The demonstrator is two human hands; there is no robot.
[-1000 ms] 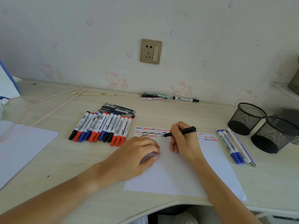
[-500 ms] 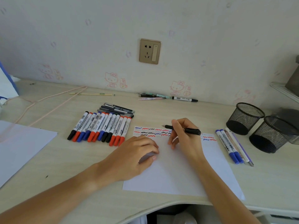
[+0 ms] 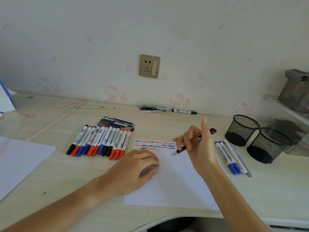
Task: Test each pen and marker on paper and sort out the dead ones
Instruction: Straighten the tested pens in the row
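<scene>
Since a second ago, right hand [image 3: 199, 148] was lifted off paper [image 3: 175, 178], black pen [image 3: 181, 149] pinched, tip down. Pale desk [image 3: 150, 213], curved near edge, is backed by cartoon-cat wallpaper. Left hand [image 3: 133, 171] is rested on paper, loosely curled. Marker row [image 3: 100, 142] is laid left; mesh cups [image 3: 254, 138] right. Labels unreadable.

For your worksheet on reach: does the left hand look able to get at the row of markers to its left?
Probably yes: the left hand rests on the paper right beside the row of markers, with nothing between them.
</scene>
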